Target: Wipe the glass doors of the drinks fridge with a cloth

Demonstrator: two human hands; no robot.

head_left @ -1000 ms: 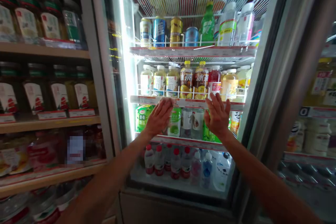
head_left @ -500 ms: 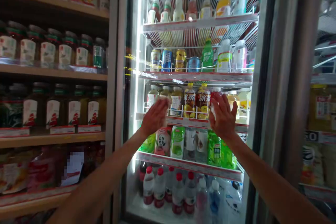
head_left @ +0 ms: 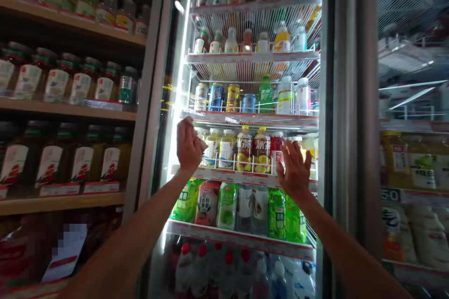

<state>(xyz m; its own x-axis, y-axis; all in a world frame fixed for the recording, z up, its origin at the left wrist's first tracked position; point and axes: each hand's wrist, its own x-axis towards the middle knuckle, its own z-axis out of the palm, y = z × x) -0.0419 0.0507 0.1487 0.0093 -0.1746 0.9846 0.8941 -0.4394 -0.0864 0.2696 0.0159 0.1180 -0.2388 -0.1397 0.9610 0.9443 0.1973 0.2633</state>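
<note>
My left hand (head_left: 188, 145) is raised before the glass door (head_left: 175, 56) of a lit drinks cooler. Its fingers are closed around a crumpled pale cloth (head_left: 200, 138), which pokes out at the right side of the hand. To the right, my right hand (head_left: 295, 170) lies open with its fingers spread, against or just in front of the glass. Behind the hands, bottled drinks line the middle shelf, among them two brown iced tea bottles (head_left: 253, 148) with yellow caps. Whether the right palm actually touches the glass I cannot tell.
Wooden shelves (head_left: 70, 107) with rows of jars and bottles stand at the left. Metal door frames (head_left: 358, 103) edge the cooler at the right, with more stocked shelves beyond. Lower cooler shelves hold green drink bottles (head_left: 228, 205) and red-capped bottles (head_left: 228, 258).
My left hand has moved left and slightly up, and the pale cloth in it shows more clearly. My right hand stays open. The view has tilted, so the shelves sit lower.
</note>
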